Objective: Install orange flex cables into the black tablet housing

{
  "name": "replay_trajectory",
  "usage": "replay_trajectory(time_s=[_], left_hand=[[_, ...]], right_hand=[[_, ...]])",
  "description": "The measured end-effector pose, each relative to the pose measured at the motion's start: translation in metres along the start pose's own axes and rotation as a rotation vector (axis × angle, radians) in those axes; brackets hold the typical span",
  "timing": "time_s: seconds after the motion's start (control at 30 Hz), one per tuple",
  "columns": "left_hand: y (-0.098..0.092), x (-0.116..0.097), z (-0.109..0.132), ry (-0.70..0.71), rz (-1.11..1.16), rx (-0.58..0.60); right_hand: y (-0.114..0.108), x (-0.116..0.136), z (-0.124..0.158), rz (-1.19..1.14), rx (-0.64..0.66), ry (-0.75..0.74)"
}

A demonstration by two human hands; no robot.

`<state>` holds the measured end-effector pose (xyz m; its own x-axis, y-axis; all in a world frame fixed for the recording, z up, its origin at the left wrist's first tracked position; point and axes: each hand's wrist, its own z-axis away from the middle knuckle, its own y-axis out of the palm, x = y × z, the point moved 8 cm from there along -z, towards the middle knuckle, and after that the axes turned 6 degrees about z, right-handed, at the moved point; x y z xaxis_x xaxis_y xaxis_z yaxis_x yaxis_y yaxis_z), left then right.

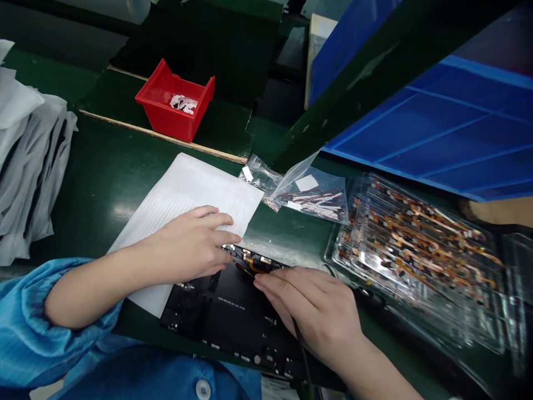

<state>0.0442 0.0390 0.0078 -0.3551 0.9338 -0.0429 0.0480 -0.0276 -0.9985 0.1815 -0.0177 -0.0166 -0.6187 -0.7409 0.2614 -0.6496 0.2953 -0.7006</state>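
Observation:
A black flat device panel [233, 322] with an orange flex cable and small parts along its top edge lies in front of me. My left hand [195, 244] rests at its upper left edge, fingers apart and spread over a white foam sheet [187, 183] that lies partly beneath the panel. My right hand [316, 311] is at the panel's upper right edge, its fingers pressed together at the strip of parts; whatever they hold is hidden. A dark cable [305, 355] runs down from under the right hand.
A red bin [172, 114] with small white pieces stands at the back. Plastic bags [316, 194] of parts lie behind the panel. Clear trays [416, 255] of orange flex cables are stacked right, below a blue crate [449, 128]. White foam sheets [33, 161] hang at the left.

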Motion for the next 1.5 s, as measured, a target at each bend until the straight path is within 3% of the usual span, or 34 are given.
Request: replay_trajectory(time_s=[0.33, 0.8, 1.5], left_hand=[[0.001, 0.003, 0.0, -0.031, 0.039, 0.021], [0.002, 0.0, 0.0, 0.002, 0.09, 0.019], [0.002, -0.003, -0.001, 0.033, 0.068, 0.053]], right_hand=[[-0.005, 0.006, -0.005, 0.023, -0.029, 0.034], [0.012, 0.0, 0.019, -0.042, -0.026, 0.09], [0.019, -0.002, 0.025, -0.01, -0.029, 0.085]])
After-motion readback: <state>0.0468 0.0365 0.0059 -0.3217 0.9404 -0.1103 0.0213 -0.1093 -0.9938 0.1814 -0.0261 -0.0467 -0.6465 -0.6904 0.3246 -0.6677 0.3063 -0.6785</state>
